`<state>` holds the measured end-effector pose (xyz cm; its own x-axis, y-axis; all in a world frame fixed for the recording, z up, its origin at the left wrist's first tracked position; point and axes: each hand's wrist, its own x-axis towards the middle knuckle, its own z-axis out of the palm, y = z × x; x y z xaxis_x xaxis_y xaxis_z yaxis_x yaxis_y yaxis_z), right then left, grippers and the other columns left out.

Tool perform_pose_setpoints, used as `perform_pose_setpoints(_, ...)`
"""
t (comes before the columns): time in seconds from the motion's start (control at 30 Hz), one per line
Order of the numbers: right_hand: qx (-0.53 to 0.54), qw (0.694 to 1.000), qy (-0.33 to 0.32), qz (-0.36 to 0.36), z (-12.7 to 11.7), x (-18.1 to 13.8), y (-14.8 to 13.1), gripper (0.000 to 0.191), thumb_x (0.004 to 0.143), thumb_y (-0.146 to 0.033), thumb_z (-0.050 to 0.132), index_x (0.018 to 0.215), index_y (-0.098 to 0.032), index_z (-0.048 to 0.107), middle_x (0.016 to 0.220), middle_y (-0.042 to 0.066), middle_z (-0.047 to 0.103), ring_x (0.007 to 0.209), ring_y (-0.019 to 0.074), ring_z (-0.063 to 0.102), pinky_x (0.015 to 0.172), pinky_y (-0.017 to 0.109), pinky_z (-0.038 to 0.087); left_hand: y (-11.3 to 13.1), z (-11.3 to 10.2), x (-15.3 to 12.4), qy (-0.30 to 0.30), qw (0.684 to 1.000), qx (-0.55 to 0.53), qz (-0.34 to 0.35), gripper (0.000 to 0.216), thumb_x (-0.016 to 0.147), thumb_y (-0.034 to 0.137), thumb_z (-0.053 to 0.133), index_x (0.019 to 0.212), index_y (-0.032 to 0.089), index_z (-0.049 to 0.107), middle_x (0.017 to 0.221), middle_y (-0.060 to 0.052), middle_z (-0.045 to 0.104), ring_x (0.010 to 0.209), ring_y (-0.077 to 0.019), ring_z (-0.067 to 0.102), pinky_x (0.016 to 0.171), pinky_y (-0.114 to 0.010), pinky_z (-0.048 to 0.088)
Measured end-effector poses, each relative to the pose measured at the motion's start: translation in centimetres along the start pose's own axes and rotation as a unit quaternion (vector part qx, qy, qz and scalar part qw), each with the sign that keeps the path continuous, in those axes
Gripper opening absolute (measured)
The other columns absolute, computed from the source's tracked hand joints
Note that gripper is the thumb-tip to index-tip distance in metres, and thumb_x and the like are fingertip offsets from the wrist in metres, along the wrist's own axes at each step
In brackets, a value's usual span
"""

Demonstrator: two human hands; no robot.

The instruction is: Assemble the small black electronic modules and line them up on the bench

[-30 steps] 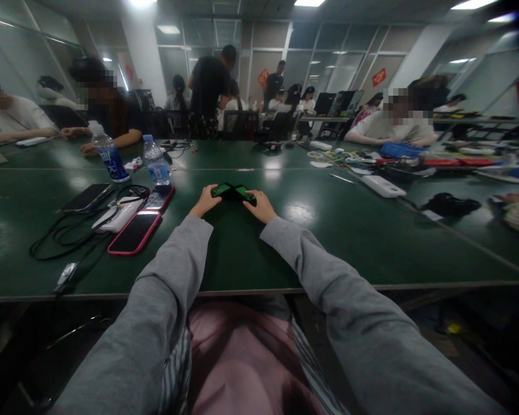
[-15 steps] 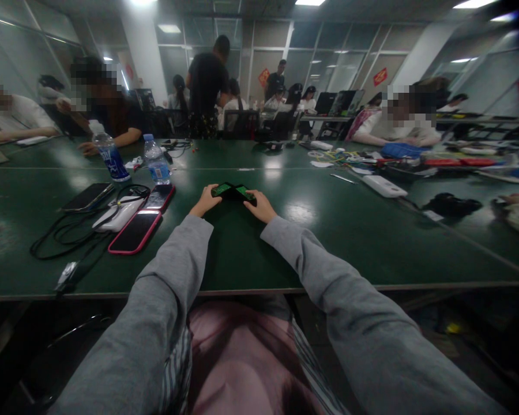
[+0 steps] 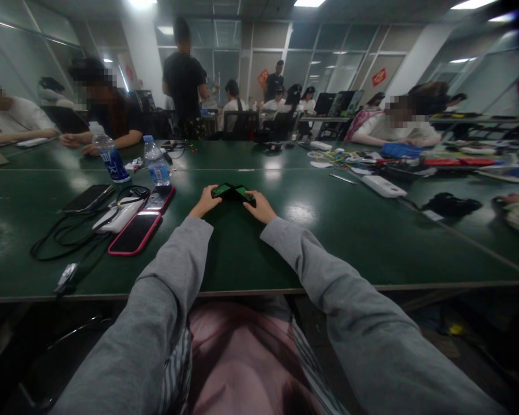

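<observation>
My left hand (image 3: pixel 206 200) is closed on the outer end of a small black-edged slab with a green face (image 3: pixel 221 189). A matching slab (image 3: pixel 244 193) is gripped by my right hand (image 3: pixel 260 206), its thumb lying over the green face. The two slabs slant toward each other, and their inner ends meet or overlap at the middle. Whether they are joined there, I cannot tell. Both are held low over the green table (image 3: pixel 242 253). Fingers beneath the slabs are hidden.
Left of my hands lie a pink-edged phone (image 3: pixel 135 232), another phone (image 3: pixel 159 197), a dark phone (image 3: pixel 89 197) and a white device (image 3: pixel 120 214) with black cables. Two bottles (image 3: pixel 157 161) stand behind them. To the right are a white power strip (image 3: pixel 383 185) and a pen (image 3: pixel 342 179).
My hands and both slabs stay almost still. In the background, a standing person has straightened up and shifted left. A seated person at the left has lowered a hand to the table.
</observation>
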<state>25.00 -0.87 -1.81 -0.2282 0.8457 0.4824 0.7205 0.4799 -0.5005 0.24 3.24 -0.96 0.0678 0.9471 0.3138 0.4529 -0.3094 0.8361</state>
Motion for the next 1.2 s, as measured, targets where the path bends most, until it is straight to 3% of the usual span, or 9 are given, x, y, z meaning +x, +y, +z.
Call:
perform_pose_setpoints(0.27, 0.005, 1.0, 0.002, -0.005, 0.0, -0.08, 0.01, 0.045, 0.088, -0.033, 0.06, 0.13, -0.021, 0.052, 0.121, 0.012, 0.057, 0.115, 0.0265, 0.056, 0.098, 0.048, 0.048, 0.02, -0.02, -0.08, -0.005, 1.0, -0.004, -0.007, 0.061, 0.066, 0.016, 0.068, 0.125, 0.021, 0.053, 0.134, -0.011, 0.046, 0.129, -0.0293, 0.044, 0.111, -0.049, 0.035)
perform_pose_setpoints(0.67, -0.004, 1.0, -0.001, -0.005, 0.29, 0.01, 0.19, 0.048, 0.087, -0.032, 0.06, 0.132, -0.02, 0.05, 0.122, 0.012, 0.056, 0.116, 0.0267, 0.055, 0.099, 0.048, 0.047, -0.77, 0.32, 0.27, 0.003, 1.0, 0.015, 0.019, 0.06, 0.069, 0.016, 0.07, 0.126, 0.018, 0.051, 0.131, -0.012, 0.049, 0.128, -0.0264, 0.046, 0.111, -0.045, 0.035)
perform_pose_setpoints(1.2, -0.008, 1.0, 0.002, -0.013, 0.47, 0.04, 0.57, 0.047, 0.088, -0.034, 0.06, 0.133, -0.023, 0.05, 0.122, 0.011, 0.056, 0.116, 0.0266, 0.055, 0.098, 0.049, 0.048, -0.29, 0.44, -0.24, 0.018, 0.999, 0.02, 0.03, 0.048, 0.08, 0.028, 0.068, 0.124, 0.02, 0.052, 0.131, -0.012, 0.049, 0.128, -0.0267, 0.046, 0.111, -0.046, 0.035)
